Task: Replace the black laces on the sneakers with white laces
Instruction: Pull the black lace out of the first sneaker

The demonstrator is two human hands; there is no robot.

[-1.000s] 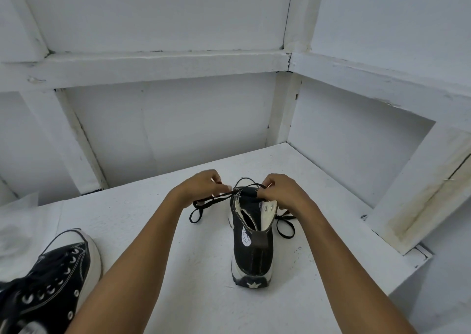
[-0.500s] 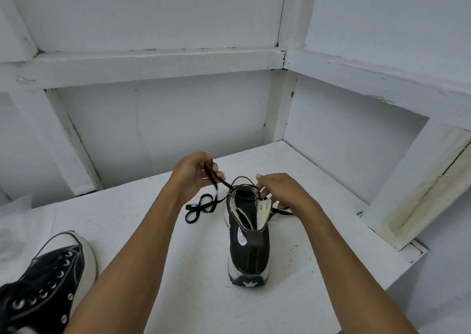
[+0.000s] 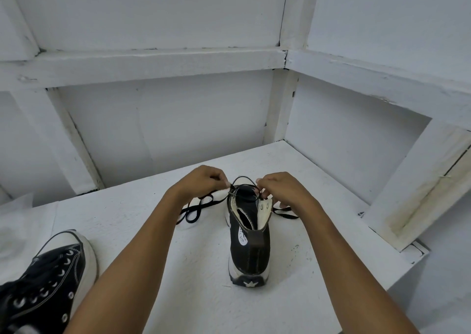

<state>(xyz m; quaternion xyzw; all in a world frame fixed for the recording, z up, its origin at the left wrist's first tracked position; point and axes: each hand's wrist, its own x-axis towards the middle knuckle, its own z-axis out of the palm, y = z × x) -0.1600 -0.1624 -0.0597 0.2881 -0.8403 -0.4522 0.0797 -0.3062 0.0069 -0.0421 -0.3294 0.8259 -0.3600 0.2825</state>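
A black high-top sneaker (image 3: 248, 252) stands upright on the white table (image 3: 198, 270), heel toward me, its upper spread apart. Its black lace (image 3: 197, 207) lies in loose loops on the table to the left, and another stretch trails out on the right. My left hand (image 3: 197, 184) pinches the lace at the left edge of the shoe's throat. My right hand (image 3: 279, 189) pinches the lace at the right edge, fingers curled over the eyelets. No white laces are visible.
A second black high-top sneaker (image 3: 43, 275), laced in black, lies at the lower left. Crumpled white paper (image 3: 14, 221) sits at the far left. White framed walls close in behind and to the right; the table's right edge (image 3: 397, 280) drops off.
My left hand, raised with the lace half a second ago, has come back down to the shoe's throat. The right hand stays at the eyelets. More lace lies loose on the left.
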